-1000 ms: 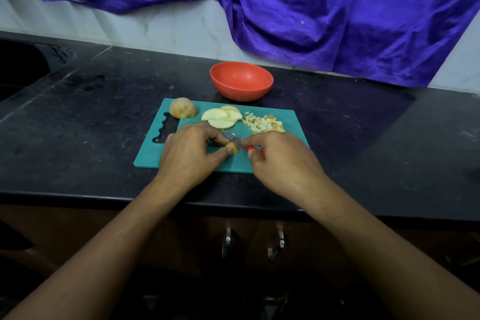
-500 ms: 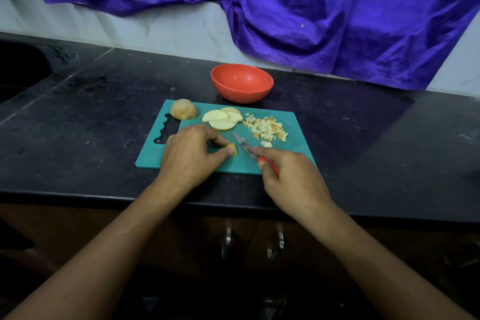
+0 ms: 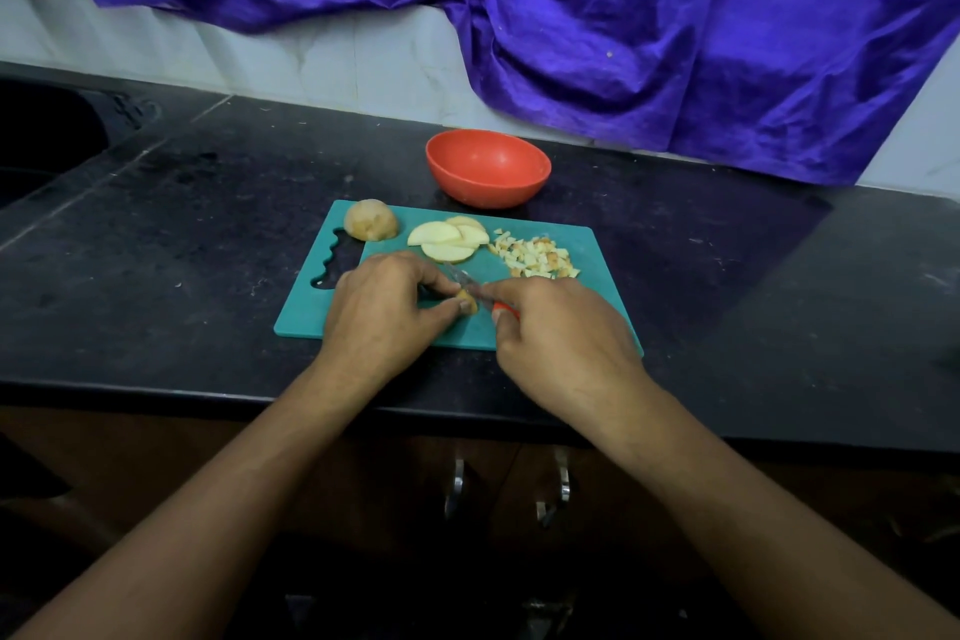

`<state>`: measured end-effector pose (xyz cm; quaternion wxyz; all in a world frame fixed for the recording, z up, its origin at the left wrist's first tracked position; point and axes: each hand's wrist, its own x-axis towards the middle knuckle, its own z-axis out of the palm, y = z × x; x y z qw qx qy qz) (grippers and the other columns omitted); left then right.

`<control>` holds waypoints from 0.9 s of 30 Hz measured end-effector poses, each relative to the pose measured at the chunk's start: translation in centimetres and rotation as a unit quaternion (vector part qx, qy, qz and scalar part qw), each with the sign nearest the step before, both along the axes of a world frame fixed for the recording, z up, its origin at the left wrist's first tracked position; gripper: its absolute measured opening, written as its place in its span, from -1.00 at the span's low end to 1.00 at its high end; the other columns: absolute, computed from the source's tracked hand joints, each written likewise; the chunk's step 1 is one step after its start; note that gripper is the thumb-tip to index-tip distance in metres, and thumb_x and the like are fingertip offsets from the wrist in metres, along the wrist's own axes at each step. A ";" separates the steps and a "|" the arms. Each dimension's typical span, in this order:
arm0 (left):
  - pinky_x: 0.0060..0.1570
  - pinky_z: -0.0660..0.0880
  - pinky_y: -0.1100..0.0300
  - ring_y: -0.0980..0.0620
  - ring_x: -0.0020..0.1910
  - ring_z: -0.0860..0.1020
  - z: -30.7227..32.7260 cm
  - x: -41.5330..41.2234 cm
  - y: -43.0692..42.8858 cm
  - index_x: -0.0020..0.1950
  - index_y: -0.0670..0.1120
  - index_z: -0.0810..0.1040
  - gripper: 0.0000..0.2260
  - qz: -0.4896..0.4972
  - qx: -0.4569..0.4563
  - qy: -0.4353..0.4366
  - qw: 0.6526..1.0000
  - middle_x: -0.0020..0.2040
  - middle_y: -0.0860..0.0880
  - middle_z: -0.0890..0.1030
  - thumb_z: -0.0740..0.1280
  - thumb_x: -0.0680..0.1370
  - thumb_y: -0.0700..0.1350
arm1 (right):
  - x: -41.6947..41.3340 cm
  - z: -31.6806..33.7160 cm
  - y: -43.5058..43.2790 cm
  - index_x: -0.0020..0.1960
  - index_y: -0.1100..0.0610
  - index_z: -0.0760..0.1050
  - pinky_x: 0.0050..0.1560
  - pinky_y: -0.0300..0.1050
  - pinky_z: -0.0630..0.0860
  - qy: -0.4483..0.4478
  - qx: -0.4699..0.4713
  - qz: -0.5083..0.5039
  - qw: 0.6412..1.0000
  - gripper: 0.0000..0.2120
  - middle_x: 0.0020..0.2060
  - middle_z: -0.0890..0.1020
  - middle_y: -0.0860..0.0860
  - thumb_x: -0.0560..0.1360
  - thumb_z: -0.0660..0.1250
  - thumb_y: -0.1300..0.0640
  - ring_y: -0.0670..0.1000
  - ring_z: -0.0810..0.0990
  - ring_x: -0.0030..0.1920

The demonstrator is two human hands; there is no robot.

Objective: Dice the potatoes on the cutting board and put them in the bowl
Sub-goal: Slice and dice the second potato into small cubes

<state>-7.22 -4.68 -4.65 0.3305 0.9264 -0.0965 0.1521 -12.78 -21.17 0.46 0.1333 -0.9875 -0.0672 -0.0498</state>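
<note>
A teal cutting board (image 3: 592, 307) lies on the black counter. On it sit a potato half (image 3: 370, 219) at the back left, a few pale slices (image 3: 448, 240) in the middle and a pile of diced potato (image 3: 535, 257) at the right. My left hand (image 3: 382, 312) pinches a small potato piece (image 3: 466, 300) against the board. My right hand (image 3: 563, 335) grips a red-handled knife (image 3: 475, 288), its blade laid against that piece. The red bowl (image 3: 488, 167) stands behind the board; its inside looks bare.
The black counter (image 3: 182, 244) runs wide to both sides, its front edge close under my wrists. A dark sink (image 3: 41, 140) lies at the far left. Purple cloth (image 3: 623, 16) hangs on the wall behind the bowl. Cabinet handles (image 3: 457, 483) show below.
My right hand drew the knife back to the right and then brought the blade in against the small piece again. My left hand stayed on the piece.
</note>
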 end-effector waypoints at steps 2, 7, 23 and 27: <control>0.10 0.57 -0.04 0.19 0.00 0.56 -0.1 0.0 0.1 -0.02 0.13 0.72 -0.85 -0.004 -0.006 -0.003 1.000 -0.14 0.29 0.54 0.54 0.46 0.11 | 0.1 -0.4 0.4 0.47 -0.18 0.45 -0.03 -0.01 0.53 0.001 -0.010 0.005 1.000 -0.61 0.11 0.64 -0.03 0.66 0.20 0.02 0.03 0.58 0.09; 0.09 0.57 -0.06 0.17 0.00 0.58 -0.2 0.0 0.2 -0.03 0.13 0.73 -0.90 -0.011 -0.018 -0.011 1.000 -0.18 0.31 0.52 0.53 0.48 0.06 | -0.7 -2.5 0.8 0.55 -0.15 0.31 -0.14 -0.04 0.39 -0.047 -0.054 0.025 0.997 -0.54 0.02 0.64 -0.02 0.67 0.18 0.06 0.06 0.61 0.00; 0.05 0.59 -0.03 0.14 0.01 0.59 -0.2 -0.1 0.1 0.00 0.12 0.73 -0.84 0.015 0.006 -0.008 1.000 0.01 0.18 0.68 0.52 0.48 0.12 | -0.7 -3.4 -3.1 0.39 -0.23 0.53 -0.20 -0.19 0.55 0.030 0.206 -0.009 0.978 -0.68 0.03 0.70 -0.12 0.66 0.29 -0.03 -0.13 0.62 -0.18; 0.07 0.58 -0.03 0.17 0.00 0.59 -0.2 -0.1 0.1 -0.02 0.11 0.73 -0.86 0.014 -0.002 -0.005 1.000 -0.02 0.23 0.66 0.51 0.49 0.12 | -0.6 -2.4 -3.3 0.41 -0.20 0.53 -0.37 -0.20 0.46 -0.014 0.194 -0.021 0.981 -0.67 -0.11 0.67 -0.17 0.66 0.28 -0.02 -0.10 0.56 -0.37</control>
